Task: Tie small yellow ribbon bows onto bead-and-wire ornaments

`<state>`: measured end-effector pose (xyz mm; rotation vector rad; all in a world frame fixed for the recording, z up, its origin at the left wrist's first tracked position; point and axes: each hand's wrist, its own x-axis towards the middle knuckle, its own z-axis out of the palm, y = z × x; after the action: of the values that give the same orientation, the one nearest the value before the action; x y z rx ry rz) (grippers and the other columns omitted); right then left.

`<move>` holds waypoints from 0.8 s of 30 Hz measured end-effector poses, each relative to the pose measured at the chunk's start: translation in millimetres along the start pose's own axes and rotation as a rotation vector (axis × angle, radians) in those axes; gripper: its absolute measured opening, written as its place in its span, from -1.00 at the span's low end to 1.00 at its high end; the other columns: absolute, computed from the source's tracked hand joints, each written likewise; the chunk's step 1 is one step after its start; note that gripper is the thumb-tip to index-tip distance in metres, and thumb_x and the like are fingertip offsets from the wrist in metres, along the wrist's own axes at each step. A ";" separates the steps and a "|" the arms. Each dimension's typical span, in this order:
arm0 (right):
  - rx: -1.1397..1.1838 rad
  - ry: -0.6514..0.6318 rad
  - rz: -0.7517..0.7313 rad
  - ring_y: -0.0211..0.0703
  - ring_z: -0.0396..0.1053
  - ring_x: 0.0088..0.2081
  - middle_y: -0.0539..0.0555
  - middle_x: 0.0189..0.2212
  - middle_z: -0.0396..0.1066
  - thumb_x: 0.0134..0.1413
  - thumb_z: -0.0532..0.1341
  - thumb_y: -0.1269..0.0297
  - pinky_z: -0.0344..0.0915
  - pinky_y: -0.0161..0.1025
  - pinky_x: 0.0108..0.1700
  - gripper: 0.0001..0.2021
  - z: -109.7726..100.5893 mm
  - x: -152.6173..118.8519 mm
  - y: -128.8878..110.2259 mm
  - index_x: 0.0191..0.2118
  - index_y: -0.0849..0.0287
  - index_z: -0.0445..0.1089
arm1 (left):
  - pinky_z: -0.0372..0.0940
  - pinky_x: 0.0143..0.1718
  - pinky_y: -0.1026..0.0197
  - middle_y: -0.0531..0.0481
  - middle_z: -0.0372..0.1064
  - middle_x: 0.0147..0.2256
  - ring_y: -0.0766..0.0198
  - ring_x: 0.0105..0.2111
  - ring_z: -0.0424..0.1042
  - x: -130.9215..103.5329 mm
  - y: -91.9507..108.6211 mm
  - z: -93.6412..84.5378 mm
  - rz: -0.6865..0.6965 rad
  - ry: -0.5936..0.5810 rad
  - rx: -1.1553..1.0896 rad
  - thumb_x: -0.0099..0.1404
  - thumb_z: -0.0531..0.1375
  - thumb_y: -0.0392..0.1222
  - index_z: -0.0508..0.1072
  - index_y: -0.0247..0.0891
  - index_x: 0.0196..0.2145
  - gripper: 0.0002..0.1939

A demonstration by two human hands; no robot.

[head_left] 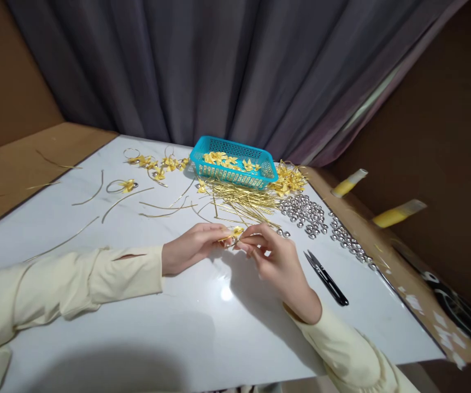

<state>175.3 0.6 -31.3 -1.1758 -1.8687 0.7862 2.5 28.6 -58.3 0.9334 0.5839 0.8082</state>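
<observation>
Over the middle of the white tabletop, my two hands meet at a small yellow ribbon flower. My left hand is closed, thumb and fingers pinching the flower from the left. The fingertips of my right hand pinch together at the flower's right side, where a thin wire or bell seems to be; the fingers partly hide it. Just beyond lies a pile of gold wire ties. Silver jingle bells are heaped to the right, and black thread snips rest near my right forearm.
A blue plastic basket holding yellow flowers stands at the back. More yellow flowers are piled beside it. Wire loops with flowers and loose wires lie at left. On the brown right edge are two yellow-filled tubes and black-handled scissors.
</observation>
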 end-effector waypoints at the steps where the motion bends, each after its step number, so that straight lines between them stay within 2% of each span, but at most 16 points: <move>1: 0.015 0.007 -0.007 -0.14 0.52 -0.36 0.06 -0.44 0.49 0.03 0.12 0.45 0.26 -0.38 -0.52 -0.92 1.5 -0.5 0.7 -0.36 0.14 0.22 | 0.09 -0.20 0.25 0.00 0.31 -0.44 0.29 -0.33 0.26 0.0 0.2 0.3 -0.006 -0.003 0.013 0.19 0.19 -0.21 0.44 -0.35 -0.49 -0.83; 5: 0.034 0.023 -0.009 -0.17 0.49 -0.37 0.07 -0.41 0.50 0.06 0.13 0.42 0.26 -0.36 -0.49 -0.94 5.1 -1.5 1.0 -0.34 0.14 0.23 | 0.10 -0.21 0.23 -0.01 0.31 -0.42 0.27 -0.32 0.26 -1.1 0.5 1.2 -0.029 -0.004 0.056 0.19 0.19 -0.17 0.43 -0.33 -0.47 -0.83; 7: 0.088 0.023 0.040 -0.21 0.45 -0.44 0.04 -0.47 0.48 0.05 0.16 0.38 0.25 -0.36 -0.50 -0.93 4.9 -0.6 -1.1 -0.33 0.14 0.22 | 0.10 -0.22 0.22 0.00 0.30 -0.41 0.26 -0.32 0.26 -2.3 0.3 1.9 -0.020 -0.004 0.111 0.21 0.17 -0.13 0.42 -0.32 -0.45 -0.81; 9: 0.225 0.000 0.152 -0.28 0.35 -0.57 -0.02 -0.57 0.44 0.04 0.19 0.31 0.21 -0.38 -0.55 -0.86 3.0 1.2 -4.0 -0.32 0.14 0.18 | 0.10 -0.22 0.21 0.00 0.29 -0.41 0.25 -0.32 0.26 -3.6 0.0 2.7 0.041 0.026 0.225 0.23 0.14 -0.12 0.40 -0.32 -0.45 -0.79; 12: 0.489 -0.092 0.372 -0.36 0.20 -0.68 -0.08 -0.63 0.39 0.02 0.22 0.23 0.09 -0.44 -0.67 -0.76 -2.8 5.0 -8.1 -0.29 0.12 0.11 | 0.10 -0.22 0.21 0.01 0.25 -0.41 0.26 -0.32 0.24 -5.1 -1.0 2.7 0.226 0.083 0.456 0.25 0.11 -0.14 0.38 -0.31 -0.46 -0.79; 15: 0.706 -0.191 0.547 -0.38 0.21 -0.67 0.00 -0.51 0.43 -0.02 0.24 0.22 0.00 -0.47 -0.72 -0.71 -10.4 8.4 -10.6 -0.24 0.14 0.12 | 0.10 -0.22 0.21 0.01 0.23 -0.39 0.26 -0.30 0.24 -6.0 -2.9 1.1 0.365 0.120 0.610 0.29 0.07 -0.15 0.38 -0.30 -0.44 -0.79; 17: 0.752 -0.208 0.606 -0.38 0.24 -0.64 0.08 -0.37 0.44 -0.03 0.24 0.21 -0.05 -0.47 -0.75 -0.70 -15.3 9.5 -11.2 -0.22 0.15 0.14 | 0.11 -0.23 0.21 0.01 0.23 -0.37 0.26 -0.30 0.24 -6.2 -4.4 -0.1 0.399 0.162 0.650 0.30 0.06 -0.16 0.36 -0.29 -0.43 -0.79; 19: 0.645 -0.125 0.555 -0.36 0.27 -0.61 0.12 -0.25 0.41 0.01 0.21 0.16 -0.08 -0.46 -0.77 -0.73 -18.9 9.4 -10.9 -0.22 0.14 0.16 | 0.12 -0.22 0.20 0.00 0.23 -0.36 0.26 -0.29 0.25 -6.3 -5.3 -0.8 0.406 0.186 0.667 0.30 0.05 -0.16 0.36 -0.30 -0.43 -0.78; 20: 0.537 -0.050 0.478 -0.35 0.27 -0.59 0.13 -0.21 0.39 0.04 0.19 0.13 -0.07 -0.44 -0.76 -0.75 -20.0 9.1 -10.2 -0.24 0.14 0.18 | 0.13 -0.22 0.20 -0.01 0.24 -0.35 0.25 -0.28 0.25 -6.4 -5.4 -0.8 0.404 0.183 0.669 0.30 0.05 -0.15 0.37 -0.30 -0.43 -0.78; 22: 0.256 0.107 0.252 -0.34 0.25 -0.56 0.10 -0.24 0.36 0.11 0.14 0.11 0.04 -0.40 -0.68 -0.78 -21.0 8.8 -8.1 -0.23 0.13 0.19 | 0.14 -0.22 0.20 -0.02 0.25 -0.34 0.25 -0.27 0.26 -7.0 -4.7 -0.1 0.390 0.152 0.673 0.31 0.04 -0.15 0.38 -0.30 -0.43 -0.77; 24: -0.036 0.139 0.004 -0.32 0.19 -0.55 0.04 -0.36 0.33 0.14 0.12 0.17 0.12 -0.34 -0.57 -0.75 -20.2 10.4 -5.7 -0.11 0.11 0.13 | 0.15 -0.22 0.20 -0.01 0.26 -0.36 0.24 -0.27 0.27 -8.0 -3.0 1.1 0.381 0.114 0.685 0.30 0.04 -0.15 0.37 -0.29 -0.44 -0.77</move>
<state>187.2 9.9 -13.5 -1.2253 -1.7735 0.6585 -0.2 20.5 -59.6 1.6679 0.8183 1.0272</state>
